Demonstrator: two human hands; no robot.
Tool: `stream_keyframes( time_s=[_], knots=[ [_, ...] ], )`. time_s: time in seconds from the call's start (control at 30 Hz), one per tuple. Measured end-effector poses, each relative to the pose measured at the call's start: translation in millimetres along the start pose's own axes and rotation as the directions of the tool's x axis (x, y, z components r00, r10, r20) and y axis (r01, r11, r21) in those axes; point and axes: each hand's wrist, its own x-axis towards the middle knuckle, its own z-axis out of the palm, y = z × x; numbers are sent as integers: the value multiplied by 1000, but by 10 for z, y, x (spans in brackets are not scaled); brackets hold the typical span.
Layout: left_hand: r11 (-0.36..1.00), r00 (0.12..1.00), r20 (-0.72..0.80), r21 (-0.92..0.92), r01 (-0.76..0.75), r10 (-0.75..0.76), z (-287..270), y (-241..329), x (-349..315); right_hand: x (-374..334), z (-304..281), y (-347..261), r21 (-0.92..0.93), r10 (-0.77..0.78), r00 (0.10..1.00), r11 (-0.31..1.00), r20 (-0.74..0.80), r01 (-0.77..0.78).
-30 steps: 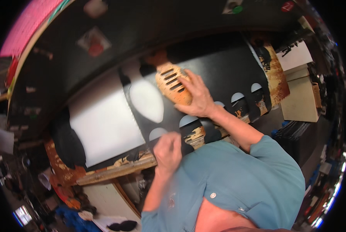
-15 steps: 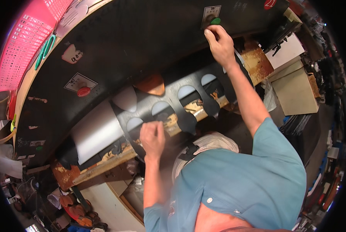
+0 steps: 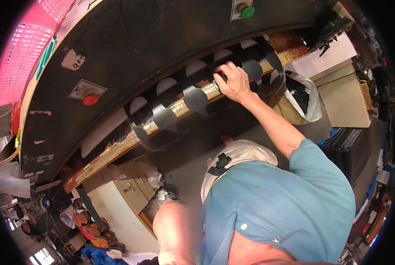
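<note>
My right hand (image 3: 236, 84) has its fingers curled round the edge of a black sheet with a row of rounded cut-outs (image 3: 196, 100). The sheet hangs over the wooden front ledge (image 3: 113, 155) of the machine, its strips bending downward. Pale shapes and wood show through the openings. Of my left arm (image 3: 175, 232), only a blurred bare part appears at the lower edge; the left hand itself cannot be made out. Above the ledge rises the black machine panel (image 3: 140, 57), with a red button (image 3: 90, 99) and a green button (image 3: 247, 12).
A pink perforated basket (image 3: 29, 39) and green-handled scissors (image 3: 46, 57) are at the upper left. On the right, a white plastic bag (image 3: 314, 101) with dark contents hangs beside a beige cabinet (image 3: 345, 97). Another beige cabinet (image 3: 118, 212) stands below the ledge.
My right hand has come down from the green button to the black sheet, now pulled over the ledge. My left hand has withdrawn from beside the sheet toward my body.
</note>
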Motion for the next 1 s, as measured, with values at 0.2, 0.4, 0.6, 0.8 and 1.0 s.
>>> stream_keyframes(
  time_s=[0.2,0.4,0.6,0.8,1.0],
  knots=[
    [1000,1000,-25,11,15,-14,160,52,-94,31,87,57,-179,-188,979,963,80,199],
    [987,983,182,-157,39,-10,-182,-383,-345,330,-348,-145,413,256,964,873,68,-261],
    [444,608,141,810,383,-782,-659,-1581,-2041,1254,-878,-98,256,-65,931,952,-358,165],
    [423,635,295,904,56,-714,-1076,-1893,-2805,735,-593,-102,391,123,982,918,-141,-59],
    [422,654,256,900,107,-712,-1007,-1806,-2665,192,-245,-173,212,137,991,968,-2,-133]
  ],
)
